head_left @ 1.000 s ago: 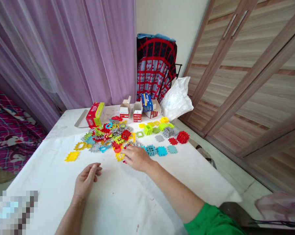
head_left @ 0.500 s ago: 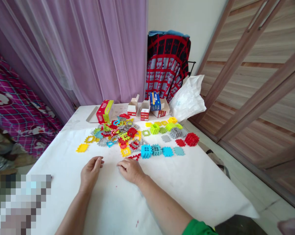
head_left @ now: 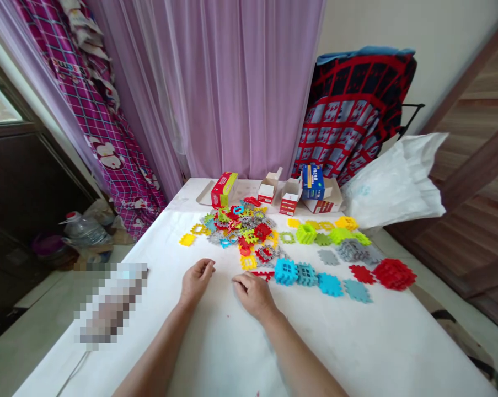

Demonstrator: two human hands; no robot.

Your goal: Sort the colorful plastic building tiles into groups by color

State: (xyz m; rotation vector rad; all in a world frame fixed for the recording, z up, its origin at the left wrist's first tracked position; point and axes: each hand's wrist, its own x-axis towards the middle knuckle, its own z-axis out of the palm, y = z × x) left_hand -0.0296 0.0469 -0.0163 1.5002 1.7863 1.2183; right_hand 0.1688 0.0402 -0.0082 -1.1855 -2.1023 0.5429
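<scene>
My left hand point(head_left: 197, 281) rests on its side on the white tablecloth, fingers loosely curled together, with nothing visible in it. To its right lies my right hand point(head_left: 253, 293), palm down and fingers folded in, also with no object showing. Just beyond the right hand is a red plastic piece point(head_left: 265, 274), partly covered by it. A mixed heap of interlocking plastic building pieces point(head_left: 249, 225) spreads ahead of both hands. Blue cube-like blocks point(head_left: 285, 271) and a flat blue piece point(head_left: 330, 284) line up to the right. A yellow square piece point(head_left: 187, 240) lies beyond the left hand.
Small cartons point(head_left: 289, 197) and a red-yellow box point(head_left: 224, 190) stand at the back edge. Sorted green point(head_left: 305, 234), grey point(head_left: 354, 251) and red point(head_left: 394, 274) pieces sit on the right, before a white bag point(head_left: 393, 182). A blurred-out object point(head_left: 114, 303) lies left.
My view has turned left, so the table and everything on it appear further right. Both hands stay resting in about the same place on the cloth, and the pieces look unmoved.
</scene>
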